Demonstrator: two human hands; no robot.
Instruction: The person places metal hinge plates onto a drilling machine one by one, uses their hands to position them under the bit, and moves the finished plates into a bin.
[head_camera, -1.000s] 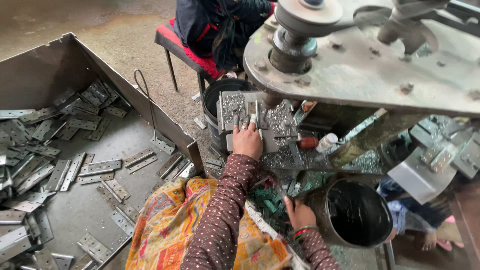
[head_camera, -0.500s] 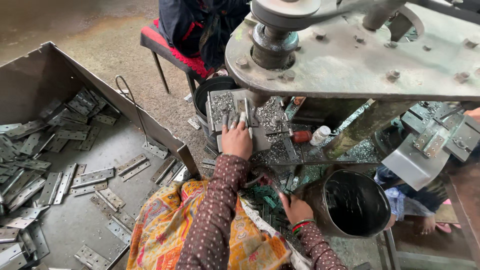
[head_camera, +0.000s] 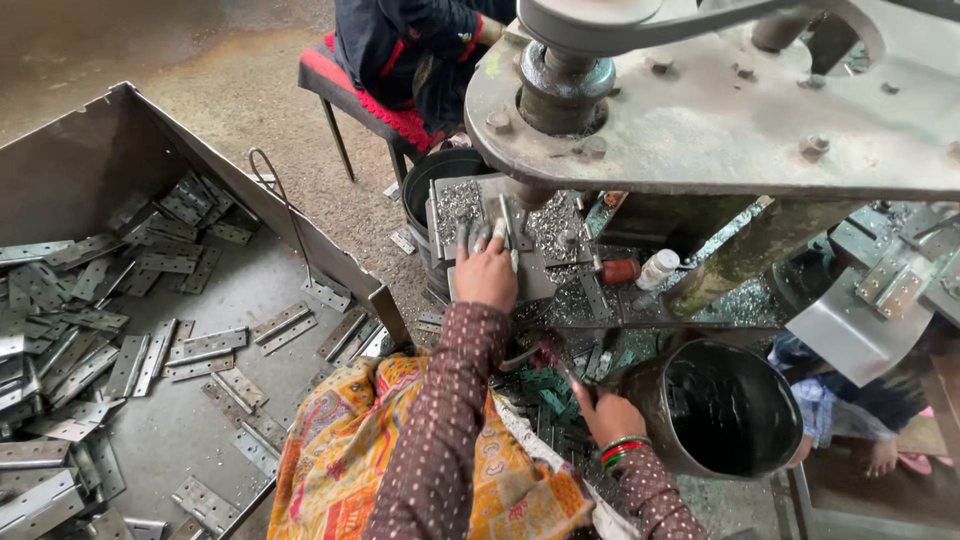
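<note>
At the bottom of the frame, right of centre, the right hand (head_camera: 607, 418) is seen lowered among the loose metal pieces (head_camera: 545, 400) heaped beside a dark round bucket (head_camera: 722, 410); its fingers are curled, but whether a piece is gripped cannot be told. Higher, at the centre, the left hand (head_camera: 486, 272) is laid with spread fingers on a flat metal plate (head_camera: 500, 250) on the press surface (head_camera: 570, 290), strewn with shavings. At the left, a metal tray (head_camera: 150, 440) of hinges is seen. Above, the grey machine head (head_camera: 720, 100) fills the upper right.
</note>
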